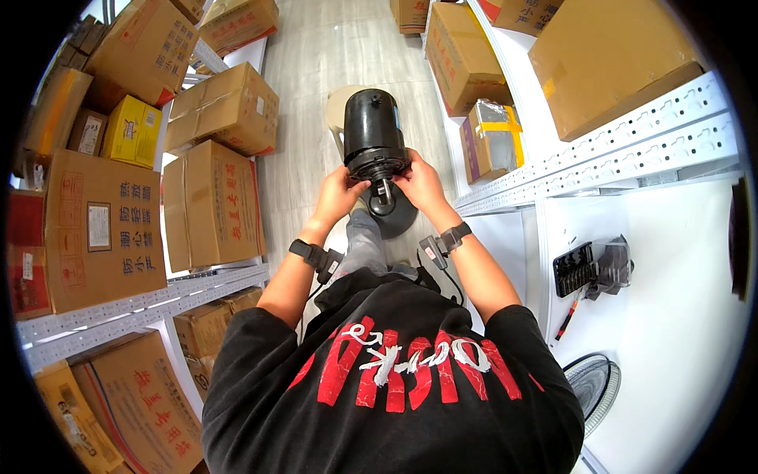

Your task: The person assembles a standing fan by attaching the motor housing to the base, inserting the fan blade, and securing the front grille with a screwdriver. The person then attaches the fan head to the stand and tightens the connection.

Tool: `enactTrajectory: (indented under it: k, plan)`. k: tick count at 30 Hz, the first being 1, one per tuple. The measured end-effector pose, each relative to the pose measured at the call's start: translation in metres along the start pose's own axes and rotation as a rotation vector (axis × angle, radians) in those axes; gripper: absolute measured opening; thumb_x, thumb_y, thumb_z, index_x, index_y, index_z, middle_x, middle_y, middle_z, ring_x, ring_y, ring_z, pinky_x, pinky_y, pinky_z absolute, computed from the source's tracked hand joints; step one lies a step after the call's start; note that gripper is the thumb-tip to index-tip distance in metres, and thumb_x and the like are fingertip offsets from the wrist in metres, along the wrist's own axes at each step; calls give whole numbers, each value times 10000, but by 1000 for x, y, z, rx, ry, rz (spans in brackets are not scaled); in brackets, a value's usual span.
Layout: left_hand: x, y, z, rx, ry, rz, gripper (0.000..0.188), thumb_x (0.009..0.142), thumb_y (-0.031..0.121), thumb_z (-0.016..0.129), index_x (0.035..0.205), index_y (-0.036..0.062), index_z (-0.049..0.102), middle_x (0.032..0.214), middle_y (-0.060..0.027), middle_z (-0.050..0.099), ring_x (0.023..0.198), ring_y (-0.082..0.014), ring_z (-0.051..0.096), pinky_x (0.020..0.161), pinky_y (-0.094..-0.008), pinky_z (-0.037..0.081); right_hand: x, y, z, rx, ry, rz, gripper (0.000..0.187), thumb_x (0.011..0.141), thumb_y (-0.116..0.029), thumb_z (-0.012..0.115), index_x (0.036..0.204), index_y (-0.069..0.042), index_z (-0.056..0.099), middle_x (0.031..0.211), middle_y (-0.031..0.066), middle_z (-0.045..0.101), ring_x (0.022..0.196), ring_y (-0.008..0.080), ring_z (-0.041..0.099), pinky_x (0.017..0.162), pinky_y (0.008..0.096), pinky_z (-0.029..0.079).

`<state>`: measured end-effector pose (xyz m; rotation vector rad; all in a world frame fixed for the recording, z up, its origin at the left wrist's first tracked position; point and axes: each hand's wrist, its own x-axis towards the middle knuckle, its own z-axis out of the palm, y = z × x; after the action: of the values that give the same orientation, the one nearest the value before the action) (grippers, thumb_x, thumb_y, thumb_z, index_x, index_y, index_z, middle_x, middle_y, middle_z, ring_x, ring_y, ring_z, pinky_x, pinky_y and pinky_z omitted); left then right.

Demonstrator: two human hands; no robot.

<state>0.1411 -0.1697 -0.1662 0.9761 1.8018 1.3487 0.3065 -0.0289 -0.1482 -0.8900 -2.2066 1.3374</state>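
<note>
Straight ahead of me is a black cylindrical motor housing (372,122), like that of a fan, with a rounded casing and a shaft-like metal part at its near end. My left hand (344,193) grips the left side of that near end, thumb pointing inward. On the opposite side my right hand (420,182) is closed on the rim, its thumb close to the shaft. Most of the fingertips are hidden under the housing. Below the hands shows part of a dark round base (397,221). A beige stool-like seat (341,101) is partly visible behind the housing.
Shelves with cardboard boxes (213,204) line the left; more boxes (466,55) stand on the right rack. On a white shelf at right lie a black bit set (575,270), a red-and-black screwdriver (566,320) and a round wire fan grille (592,393).
</note>
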Motion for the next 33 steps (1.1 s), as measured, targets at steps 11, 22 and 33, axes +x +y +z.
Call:
enactTrajectory:
  k: [11,22,33]
  plan:
    - [-20,17,9,183,271,208,341,776,50,786,1060,-27,616,936,-177,691,904,-288,705,792,-356,559,4,6,4,28,-20,-31,521,787,-50,731,1267,15,539,896,216,714,881,346,715,752,389,554]
    - [-24,16,11,203,331,242,325,796,-6,772,1081,-40,620,995,-128,694,931,-201,711,825,-315,568,5,-3,3,24,-37,2,518,778,-38,719,1258,32,539,931,226,712,886,340,719,765,395,555]
    - [-28,22,18,-77,414,306,346,816,-37,734,1143,-33,621,986,-115,647,918,-191,688,813,-302,572,2,-14,2,-71,60,-34,679,783,8,700,1398,8,413,936,210,717,881,336,723,766,396,563]
